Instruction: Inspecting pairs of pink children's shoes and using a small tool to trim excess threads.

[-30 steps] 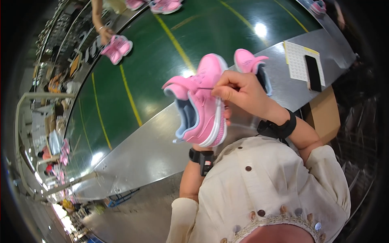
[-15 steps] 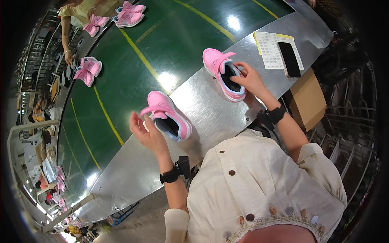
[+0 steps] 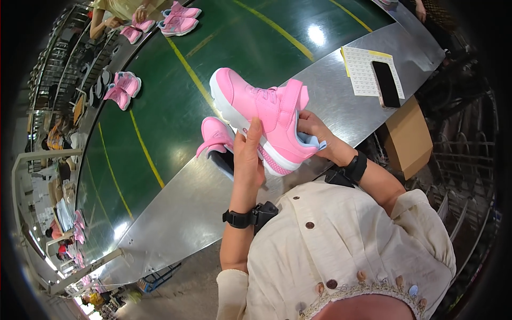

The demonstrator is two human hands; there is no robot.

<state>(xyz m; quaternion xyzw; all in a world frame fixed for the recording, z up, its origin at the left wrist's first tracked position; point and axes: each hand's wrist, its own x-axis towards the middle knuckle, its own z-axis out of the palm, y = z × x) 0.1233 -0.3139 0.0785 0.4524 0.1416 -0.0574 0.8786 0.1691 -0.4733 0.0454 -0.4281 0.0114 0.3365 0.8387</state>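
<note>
A pink sneaker (image 3: 264, 106) with a white sole and light-blue lining is lifted off the table, turned on its side with its toe up and to the left. My left hand (image 3: 249, 154) grips its sole from below, thumb against the side. At the heel opening, my right hand (image 3: 320, 136) holds the collar, its fingertips partly hidden by the shoe. Behind my left hand a second pink sneaker (image 3: 214, 131) rests at the metal edge, its strap loose and its heel covered by the hand.
A metal ledge (image 3: 176, 218) borders the green belt (image 3: 176, 106). A black phone (image 3: 386, 84) lies on a printed sheet (image 3: 358, 74) at right, above a cardboard box (image 3: 408, 138). Pink shoe pairs (image 3: 180, 18) sit across the belt, where another person (image 3: 125, 10) works.
My right hand has raised the sneaker from the ledge and tipped it over. My left hand has left the other shoe's side and come across to take hold of the raised one.
</note>
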